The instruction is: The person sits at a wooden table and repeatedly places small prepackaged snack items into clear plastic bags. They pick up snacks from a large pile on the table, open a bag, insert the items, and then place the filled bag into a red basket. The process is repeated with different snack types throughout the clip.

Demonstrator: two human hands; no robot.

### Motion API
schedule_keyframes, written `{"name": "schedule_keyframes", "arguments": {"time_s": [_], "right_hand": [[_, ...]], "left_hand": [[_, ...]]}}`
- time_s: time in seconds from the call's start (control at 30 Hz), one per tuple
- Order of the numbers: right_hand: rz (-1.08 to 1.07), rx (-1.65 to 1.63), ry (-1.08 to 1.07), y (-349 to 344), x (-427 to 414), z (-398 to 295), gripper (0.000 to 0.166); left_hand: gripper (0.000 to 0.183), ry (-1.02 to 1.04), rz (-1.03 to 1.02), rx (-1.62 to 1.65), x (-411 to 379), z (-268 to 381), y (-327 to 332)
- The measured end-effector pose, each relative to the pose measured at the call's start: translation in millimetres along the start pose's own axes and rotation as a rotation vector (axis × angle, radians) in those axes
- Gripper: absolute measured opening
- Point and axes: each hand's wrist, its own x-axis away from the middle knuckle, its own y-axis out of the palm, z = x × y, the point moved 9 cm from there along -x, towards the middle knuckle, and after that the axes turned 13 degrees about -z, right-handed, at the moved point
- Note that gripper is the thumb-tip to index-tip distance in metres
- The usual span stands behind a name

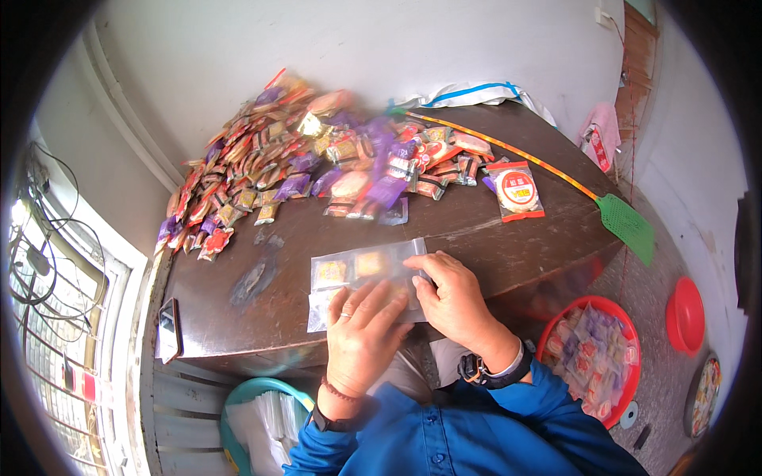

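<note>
A clear plastic bag (342, 256) lies on the dark wooden table (286, 324) near its front edge, with several small yellow-printed packets (369, 263) inside. My left hand (372, 321) rests on the bag's lower part, fingers spread, partly covering its contents. At the bag's right end is my right hand (455, 297), its thumb and index finger at the edge; whether they pinch the plastic is unclear. Beyond the bag rises a large heap of wrapped snacks (256, 154) in red, purple and gold. One round cracker packet (518, 191) lies apart on the right.
A green fly swatter (625, 223) overhangs the table's right edge. A phone (169, 330) lies at the left corner. Below stand a teal basin (229, 410) of clear bags, a red basin (636, 357) of filled bags and another red basin (684, 315). A wall backs the table.
</note>
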Motion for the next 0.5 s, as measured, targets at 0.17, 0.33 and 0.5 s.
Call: {"name": "schedule_keyframes", "arguments": {"time_s": [0.17, 0.33, 0.5], "right_hand": [[-0.027, -0.471, 0.025, -10, 13, 16, 0.021], [-0.259, -0.818, 0.138, -19, 34, 22, 0.017], [-0.657, -0.98, 0.539, 1, 80, 30, 0.054]], "left_hand": [[0.032, 0.029, 0.081, -0.029, 1, 2, -2], [0.033, 0.011, 0.105, 0.075, 7, 0, -6], [0.034, 0.07, 0.07, 0.174, 11, 13, -8]]}}
